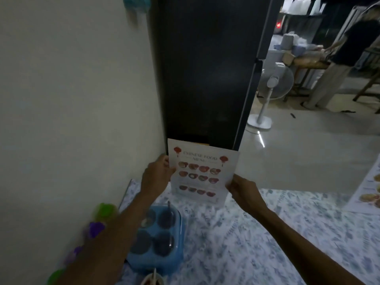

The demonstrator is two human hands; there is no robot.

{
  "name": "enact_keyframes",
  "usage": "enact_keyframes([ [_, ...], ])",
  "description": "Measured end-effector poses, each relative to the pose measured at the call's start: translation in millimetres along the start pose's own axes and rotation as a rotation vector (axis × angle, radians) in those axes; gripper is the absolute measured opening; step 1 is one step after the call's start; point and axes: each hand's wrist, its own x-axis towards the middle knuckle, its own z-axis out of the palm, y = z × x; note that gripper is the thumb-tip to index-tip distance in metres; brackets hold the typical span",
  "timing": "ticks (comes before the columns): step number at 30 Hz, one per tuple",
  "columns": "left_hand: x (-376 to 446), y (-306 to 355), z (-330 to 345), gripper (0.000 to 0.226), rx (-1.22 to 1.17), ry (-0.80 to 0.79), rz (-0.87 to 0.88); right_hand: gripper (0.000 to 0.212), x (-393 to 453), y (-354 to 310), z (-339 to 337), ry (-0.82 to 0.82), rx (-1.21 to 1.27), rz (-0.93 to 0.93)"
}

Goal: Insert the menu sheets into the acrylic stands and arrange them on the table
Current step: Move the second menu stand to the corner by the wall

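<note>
A white menu sheet (pixel 200 173) printed with "Chinese Food Menu", red lanterns and rows of dishes stands tilted at the far end of the table. It seems to sit in a clear acrylic stand whose base (pixel 218 203) touches the tablecloth; the stand itself is hard to make out. My left hand (pixel 157 175) pinches the sheet's left edge. My right hand (pixel 242 191) grips its lower right edge. Another menu sheet (pixel 370 192) with food pictures lies at the table's right edge.
A blue condiment caddy (pixel 158 237) with several round pots and spoons sits near my left forearm. The table carries a blue-and-white patterned cloth (pixel 257 243). A wall is at the left and a dark fridge (pixel 205 68) right behind the menu. A white fan (pixel 267 85) and a person stand beyond.
</note>
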Motion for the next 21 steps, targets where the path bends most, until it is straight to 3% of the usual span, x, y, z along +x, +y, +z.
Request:
enact_keyframes([
  [8, 18.2, -78.2, -63.9, 0.026, 0.022, 0.186, -0.110, 0.021, 65.7, -65.9, 87.1, -0.070, 0.117, -0.060],
  [21, 54.0, -136.1, -78.3, 0.026, 0.018, 0.243, -0.219, 0.026, 121.8, -97.2, 150.4, -0.093, 0.163, -0.098],
])
